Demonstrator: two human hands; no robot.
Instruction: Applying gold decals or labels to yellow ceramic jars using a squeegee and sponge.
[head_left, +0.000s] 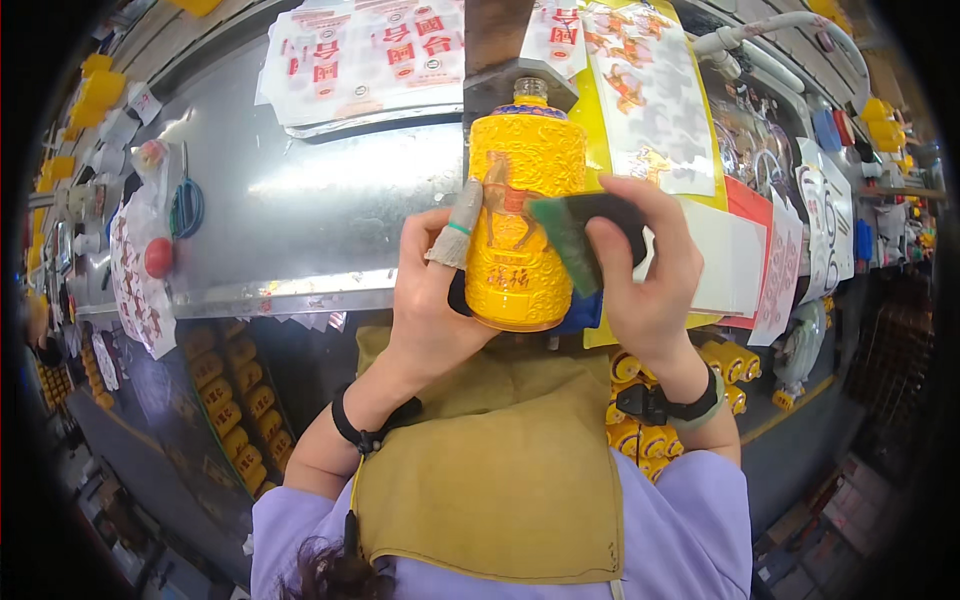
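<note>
A yellow embossed bottle [527,140] stands before me with its glass neck uncapped. It carries a brown horse picture with a red saddle and dark characters below. My left hand [425,310] is closed around its left side and base; a grey cloth finger cover [458,228] wraps the index finger, which rests against the bottle. In my right hand [660,265] a flat green-and-black scraper [572,250] is pinched between thumb and fingers. Its green edge lies at the bottle's right side, by the horse; whether it touches cannot be made out.
Printed red decal sheets [375,70] lie on the metal table [300,200], and horse decal sheets [655,120] lie at right over yellow backing. Blue-handled scissors [186,205] and a red ball [158,257] are at left. Yellow bottles [225,412] stand in rows below the table.
</note>
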